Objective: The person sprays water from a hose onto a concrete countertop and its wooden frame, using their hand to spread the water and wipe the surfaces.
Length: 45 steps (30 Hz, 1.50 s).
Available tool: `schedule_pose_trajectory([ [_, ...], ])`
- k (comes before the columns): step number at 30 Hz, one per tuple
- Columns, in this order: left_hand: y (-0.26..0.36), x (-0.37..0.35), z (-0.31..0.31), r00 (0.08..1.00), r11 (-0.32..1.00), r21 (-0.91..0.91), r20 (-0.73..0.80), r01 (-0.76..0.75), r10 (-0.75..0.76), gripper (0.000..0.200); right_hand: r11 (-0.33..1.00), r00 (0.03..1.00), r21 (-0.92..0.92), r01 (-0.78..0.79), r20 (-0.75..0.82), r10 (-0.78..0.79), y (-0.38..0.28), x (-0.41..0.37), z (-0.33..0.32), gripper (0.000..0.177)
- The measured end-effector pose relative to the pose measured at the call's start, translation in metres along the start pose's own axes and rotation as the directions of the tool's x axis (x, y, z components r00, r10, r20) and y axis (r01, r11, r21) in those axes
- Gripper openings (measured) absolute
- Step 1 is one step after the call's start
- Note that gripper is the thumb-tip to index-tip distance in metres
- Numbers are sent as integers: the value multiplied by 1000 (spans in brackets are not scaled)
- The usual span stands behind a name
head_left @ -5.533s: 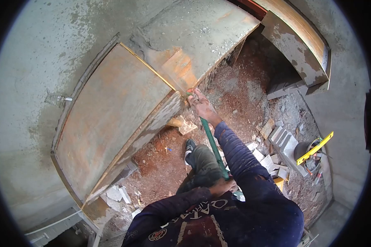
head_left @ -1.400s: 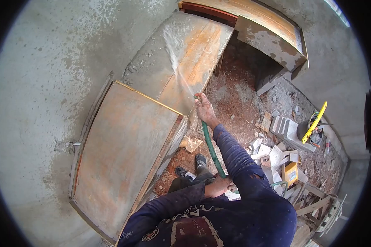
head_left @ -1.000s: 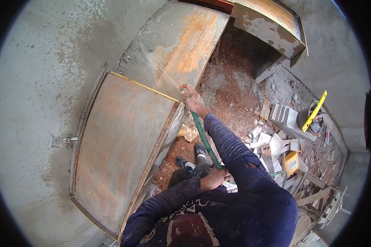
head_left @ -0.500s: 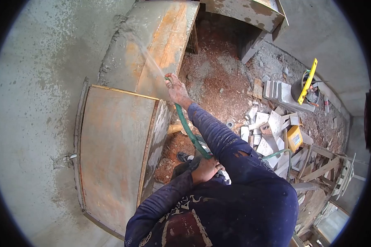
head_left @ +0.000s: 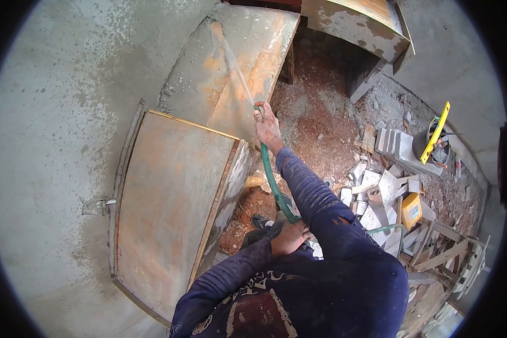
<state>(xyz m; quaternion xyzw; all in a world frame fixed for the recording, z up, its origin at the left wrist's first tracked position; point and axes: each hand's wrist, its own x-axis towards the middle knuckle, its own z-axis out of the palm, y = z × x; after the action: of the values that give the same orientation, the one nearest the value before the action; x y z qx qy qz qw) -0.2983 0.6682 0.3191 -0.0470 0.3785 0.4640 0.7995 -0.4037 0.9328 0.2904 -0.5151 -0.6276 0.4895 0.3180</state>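
Observation:
My right hand [head_left: 268, 125] is wrapped round the end of a green hose [head_left: 271, 176], thumb and fingers at its mouth. A jet of water [head_left: 238, 70] shoots from it onto the wet, grey-and-orange surface of the far slab [head_left: 208, 84], close to the wall. Lower down, near my waist, my left hand [head_left: 290, 238] is closed on the same hose. Part of the hose is hidden behind that hand and my body. A nearer slab [head_left: 169, 186] with wooden edging lies to the left of both hands.
A plastered wall [head_left: 56, 141] with a small pipe stub [head_left: 111, 201] runs along the left. On the right lie broken tiles and boards [head_left: 377, 197], a yellow container [head_left: 411, 210], stacked blocks [head_left: 400, 147] and a bucket with a yellow spirit level [head_left: 436, 132]. Reddish rubble covers the floor [head_left: 315, 118].
The view has shifted, so most things sit farther right and slightly lower. The water jet now lands farther along the far slab. Both hands keep their hold on the hose.

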Motion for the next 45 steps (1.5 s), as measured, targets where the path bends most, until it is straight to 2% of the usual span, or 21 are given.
schedule_pose_trajectory([
  [4,-1,-1,0,1000,1000,-24,22,12,-11,9,1000,996,24,-7,84,5,-10,-4,-1,26],
  [6,-12,7,-17,974,982,-190,224,15,28,10,998,990,36,-43,139,37,-13,-6,1,26],
  [10,-2,-5,12,1000,999,30,1,29,-29,14,997,973,-14,77,219,-73,-11,-6,9,25],
  [12,-17,5,-10,975,991,-114,215,76,-50,20,994,955,1,108,279,-104,-13,-6,11,25],
  [13,-16,8,-11,976,990,-119,212,69,-42,20,994,941,-4,113,322,-106,-13,-4,11,25],
  [15,-15,14,-13,814,989,-143,577,25,63,26,993,922,-9,120,371,-108,-9,-1,13,25],
  [17,-47,32,-53,875,971,-198,484,133,-21,22,929,902,-40,369,256,-347,3,2,18,26],
  [19,-59,36,-64,912,936,-263,393,235,-119,21,935,903,-38,352,276,-329,-13,-2,3,27],
  [21,-54,32,-56,912,952,-212,392,219,-122,23,996,901,-82,34,434,5,-47,-9,-18,30],
  [25,-41,32,-31,760,980,-175,649,99,40,32,992,915,-17,124,388,-108,-47,-4,-15,30],
  [27,-31,26,-30,784,963,-226,620,150,23,19,934,916,-22,357,205,-346,-44,1,-5,29],
  [28,-32,25,-31,784,963,-223,620,151,20,19,934,916,-21,357,201,-346,-53,-2,-11,29],
  [30,-33,23,-34,850,952,-290,522,97,73,17,994,973,-40,106,211,-96,-83,-11,-27,27],
  [31,-29,20,-29,849,952,-292,522,91,78,17,993,972,-39,110,215,-100,-84,-11,-28,27],
  [33,-14,6,-7,949,997,-72,310,-31,52,25,995,990,-39,97,106,-92,-83,-10,-34,26],
  [37,-10,6,-3,966,1000,23,258,-19,12,25,973,973,-32,229,45,-228,-76,-9,-27,29],
  [39,-66,52,-73,881,888,-366,466,280,-85,26,980,968,-43,195,170,-185,-88,-14,-32,29],
  [40,-66,52,-70,882,888,-367,464,279,-86,26,985,945,-55,163,294,-140,-93,-16,-32,29],
  [42,-56,47,-53,847,988,-121,532,98,-19,29,967,907,-28,252,355,-226,-87,-17,-22,29],
  [43,-43,36,-32,848,987,-125,529,99,-18,29,941,858,3,338,409,-309,-85,-18,-18,29],
  [45,-9,6,17,878,942,302,479,-143,-21,34,960,818,-15,279,527,-229,-96,-27,-19,30],
])
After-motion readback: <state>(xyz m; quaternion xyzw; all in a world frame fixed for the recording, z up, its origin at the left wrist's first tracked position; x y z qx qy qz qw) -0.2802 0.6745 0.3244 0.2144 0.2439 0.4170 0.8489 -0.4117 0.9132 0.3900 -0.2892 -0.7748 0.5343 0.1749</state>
